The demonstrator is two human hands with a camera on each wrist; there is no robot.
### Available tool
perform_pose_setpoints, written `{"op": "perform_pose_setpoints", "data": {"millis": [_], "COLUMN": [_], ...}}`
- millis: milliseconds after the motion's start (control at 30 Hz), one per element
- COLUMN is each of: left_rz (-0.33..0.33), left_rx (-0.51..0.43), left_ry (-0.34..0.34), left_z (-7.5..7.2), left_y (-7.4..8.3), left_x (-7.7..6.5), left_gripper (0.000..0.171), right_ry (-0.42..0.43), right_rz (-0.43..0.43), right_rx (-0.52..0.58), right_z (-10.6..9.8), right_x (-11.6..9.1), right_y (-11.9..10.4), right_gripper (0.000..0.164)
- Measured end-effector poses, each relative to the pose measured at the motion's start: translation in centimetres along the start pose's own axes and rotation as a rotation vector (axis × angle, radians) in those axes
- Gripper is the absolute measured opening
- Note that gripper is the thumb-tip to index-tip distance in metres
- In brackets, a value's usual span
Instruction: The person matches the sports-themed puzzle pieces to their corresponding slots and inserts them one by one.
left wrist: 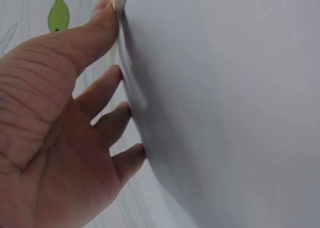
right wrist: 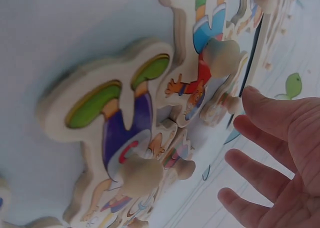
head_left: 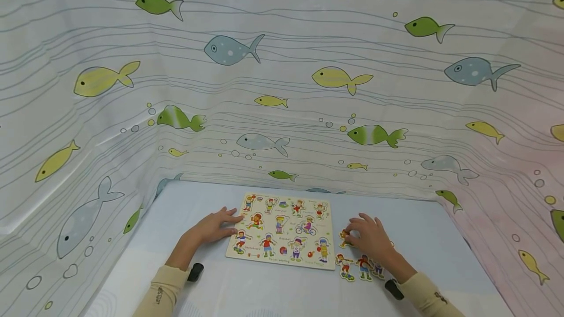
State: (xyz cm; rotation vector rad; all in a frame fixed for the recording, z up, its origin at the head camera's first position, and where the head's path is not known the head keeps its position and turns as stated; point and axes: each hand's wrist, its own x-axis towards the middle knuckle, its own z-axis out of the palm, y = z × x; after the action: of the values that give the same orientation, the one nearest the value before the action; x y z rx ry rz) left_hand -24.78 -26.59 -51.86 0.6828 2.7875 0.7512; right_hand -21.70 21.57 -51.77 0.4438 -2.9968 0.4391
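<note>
A flat wooden picture board (head_left: 264,232) with printed sports children lies on the table. My left hand (head_left: 218,225) rests at its left edge, fingers spread; in the left wrist view the thumb (left wrist: 102,25) touches the board's edge. Right of the board, my right hand (head_left: 372,238) hovers over loose knobbed puzzle pieces, its fingertips beside a small figure piece (head_left: 342,238). In the right wrist view, its thumb and fingers are parted near a wooden knob (right wrist: 233,104), with nothing seen between them. A purple-clad figure piece (right wrist: 127,120) lies closer to that camera.
Below the right hand lie a skateboarder piece (head_left: 345,268), a red-shirted figure piece (head_left: 364,268) and another figure piece (head_left: 378,269), close together. A fish-patterned curtain (head_left: 282,121) rises behind and beside the pale table (head_left: 194,204).
</note>
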Motion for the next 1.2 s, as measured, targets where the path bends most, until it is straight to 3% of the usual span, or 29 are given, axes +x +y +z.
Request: {"op": "perform_pose_setpoints", "data": {"millis": [567, 1200], "left_rz": [-0.016, -0.048], "left_rx": [-0.005, 0.014], "left_ry": [-0.010, -0.020], "left_z": [-0.09, -0.07], "left_y": [0.19, 0.19], "left_x": [0.00, 0.18], "left_gripper": [0.049, 0.049], "right_ry": [0.024, 0.005], "right_rz": [-0.051, -0.016], "right_rx": [-0.023, -0.018], "right_z": [0.73, 1.02], "right_x": [-0.28, -0.19], "right_y": [0.28, 0.18], "right_gripper": [0.010, 0.008]}}
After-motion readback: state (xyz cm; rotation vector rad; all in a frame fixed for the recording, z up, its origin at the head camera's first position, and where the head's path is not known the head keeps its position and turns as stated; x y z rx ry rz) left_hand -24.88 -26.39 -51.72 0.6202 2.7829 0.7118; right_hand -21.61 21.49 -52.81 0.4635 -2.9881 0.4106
